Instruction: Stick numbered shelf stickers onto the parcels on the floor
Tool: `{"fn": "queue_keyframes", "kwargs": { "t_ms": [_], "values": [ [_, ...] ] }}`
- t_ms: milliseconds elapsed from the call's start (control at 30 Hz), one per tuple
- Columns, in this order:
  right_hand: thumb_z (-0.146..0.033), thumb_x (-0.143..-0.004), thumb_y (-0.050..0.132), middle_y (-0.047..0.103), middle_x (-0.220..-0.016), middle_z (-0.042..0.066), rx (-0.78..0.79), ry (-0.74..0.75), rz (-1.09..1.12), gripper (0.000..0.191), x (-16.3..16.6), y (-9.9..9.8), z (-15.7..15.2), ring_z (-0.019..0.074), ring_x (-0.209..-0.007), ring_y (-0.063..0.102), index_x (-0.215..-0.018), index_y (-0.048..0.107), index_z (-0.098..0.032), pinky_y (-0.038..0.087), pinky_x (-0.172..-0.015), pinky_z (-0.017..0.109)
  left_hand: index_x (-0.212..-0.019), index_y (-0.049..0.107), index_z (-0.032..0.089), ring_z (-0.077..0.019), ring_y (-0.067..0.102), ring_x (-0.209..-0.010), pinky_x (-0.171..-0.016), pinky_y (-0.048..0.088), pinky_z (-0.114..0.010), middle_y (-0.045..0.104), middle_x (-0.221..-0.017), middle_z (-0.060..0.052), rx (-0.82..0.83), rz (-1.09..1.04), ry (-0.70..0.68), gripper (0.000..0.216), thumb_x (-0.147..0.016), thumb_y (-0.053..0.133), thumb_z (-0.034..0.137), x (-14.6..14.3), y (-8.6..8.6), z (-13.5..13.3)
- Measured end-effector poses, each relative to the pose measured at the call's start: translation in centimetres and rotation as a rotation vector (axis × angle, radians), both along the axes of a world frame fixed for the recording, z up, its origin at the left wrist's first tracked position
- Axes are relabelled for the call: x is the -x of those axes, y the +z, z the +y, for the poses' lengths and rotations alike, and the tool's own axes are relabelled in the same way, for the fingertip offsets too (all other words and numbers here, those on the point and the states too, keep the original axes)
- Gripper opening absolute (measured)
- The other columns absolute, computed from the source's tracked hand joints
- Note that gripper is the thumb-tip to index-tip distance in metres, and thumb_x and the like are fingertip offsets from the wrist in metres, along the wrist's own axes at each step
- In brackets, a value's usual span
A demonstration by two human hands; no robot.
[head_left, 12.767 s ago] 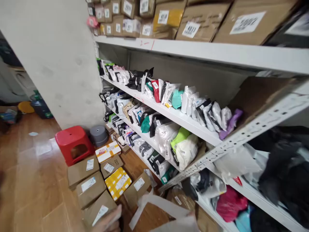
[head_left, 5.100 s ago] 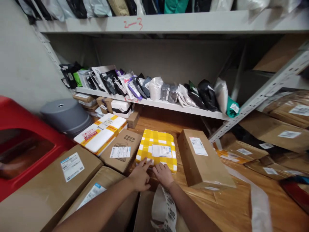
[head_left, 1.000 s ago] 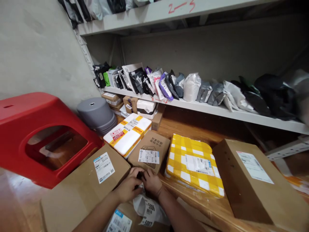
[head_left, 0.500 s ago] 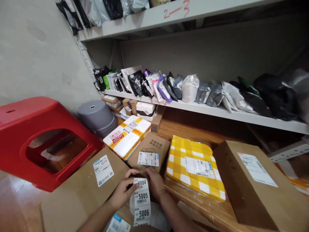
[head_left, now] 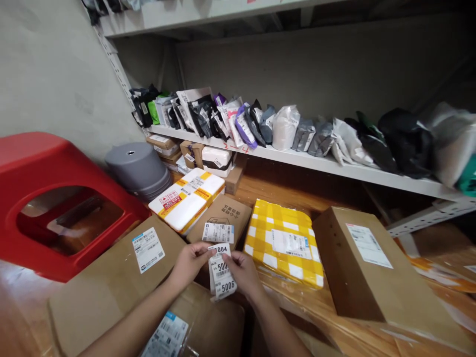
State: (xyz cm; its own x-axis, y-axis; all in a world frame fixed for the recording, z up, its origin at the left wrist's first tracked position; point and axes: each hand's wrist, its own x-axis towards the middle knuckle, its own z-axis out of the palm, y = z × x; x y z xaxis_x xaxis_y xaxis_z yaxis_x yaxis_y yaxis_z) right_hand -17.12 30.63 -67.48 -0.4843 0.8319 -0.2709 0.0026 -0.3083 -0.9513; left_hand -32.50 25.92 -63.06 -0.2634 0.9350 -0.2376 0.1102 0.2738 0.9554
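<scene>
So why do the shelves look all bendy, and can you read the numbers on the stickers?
Head view: the wide lens bows the grey metal shelf and stretches the corners; the strip of white numbered stickers between the left hand and right hand is sharp enough to read 5004 and 5006; soft, even light, faint shine on the brown wooden floor.

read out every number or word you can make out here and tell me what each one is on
"5004": top sticker of the label strip, held by the left hand and right hand.
"500", last digit covered: next sticker down.
"5006": the one below.
"2-4", red handwriting, roughly: shelf edge.
Shipping labels on the brown boxes and yellow parcel: too small to read.
</scene>
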Motion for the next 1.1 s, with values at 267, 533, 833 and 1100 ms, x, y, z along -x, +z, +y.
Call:
{"fn": "queue_keyframes", "kwargs": {
  "t_ms": [267, 533, 833, 1100],
  "values": [
    [-0.067, -0.063, 0.068, 0.061, -0.059, -0.002, 0.057, -0.052, 0.023, 0.049, -0.1, 0.1, -0.6, 0.0126, -0.054, 0.048, -0.070, 0.066, -0.019, 0.037, -0.054, 0.025, -0.085, 0.067, 0.017, -0.0144, 0.052, -0.060, -0.060, 0.041, -0.027, 0.060, -0.062, 0.002, -0.071, 0.086, -0.014, 0.038, -0.069, 0.064, 0.051, 0.1, -0.2, -0.2],
    [-0.064, -0.061, 0.070, 0.059, -0.058, -0.001, 0.109, -0.118, 0.017, 0.047, 2.2, -1.7, -2.0, 0.0133, -0.055, 0.049, -0.065, 0.060, -0.018, 0.039, -0.055, 0.026, -0.071, 0.061, 0.020, -0.0201, 0.061, -0.079, -0.077, 0.045, -0.032, 0.065, -0.078, -0.003, -0.092, 0.442, -0.151, 0.027, -0.081, 0.056, 0.045, 2.2, -0.5, -0.4],
    [-0.066, -0.065, 0.063, 0.065, -0.059, 0.005, 0.047, -0.195, -0.145, 0.047, 6.9, -4.2, -2.8, 0.0186, -0.060, 0.056, -0.057, 0.060, -0.020, 0.044, -0.060, 0.031, -0.080, 0.047, 0.022, -0.0228, 0.060, -0.093, -0.094, 0.045, -0.043, 0.063, -0.095, -0.008, -0.029, 0.686, -0.235, 0.022, -0.088, 0.037, 0.040, 6.5, -3.4, 0.3],
    [-0.064, -0.061, 0.062, 0.071, -0.070, 0.008, -0.027, -0.097, -0.186, 0.045, 7.6, -4.8, -5.1, 0.0229, -0.065, 0.062, -0.070, 0.066, -0.019, 0.045, -0.059, 0.032, -0.093, 0.045, 0.021, -0.0268, 0.062, -0.082, -0.079, 0.047, -0.040, 0.064, -0.086, -0.011, 0.198, 0.936, -0.364, 0.026, -0.094, 0.026, 0.039, 9.2, -4.8, 0.2]
  ]
}}
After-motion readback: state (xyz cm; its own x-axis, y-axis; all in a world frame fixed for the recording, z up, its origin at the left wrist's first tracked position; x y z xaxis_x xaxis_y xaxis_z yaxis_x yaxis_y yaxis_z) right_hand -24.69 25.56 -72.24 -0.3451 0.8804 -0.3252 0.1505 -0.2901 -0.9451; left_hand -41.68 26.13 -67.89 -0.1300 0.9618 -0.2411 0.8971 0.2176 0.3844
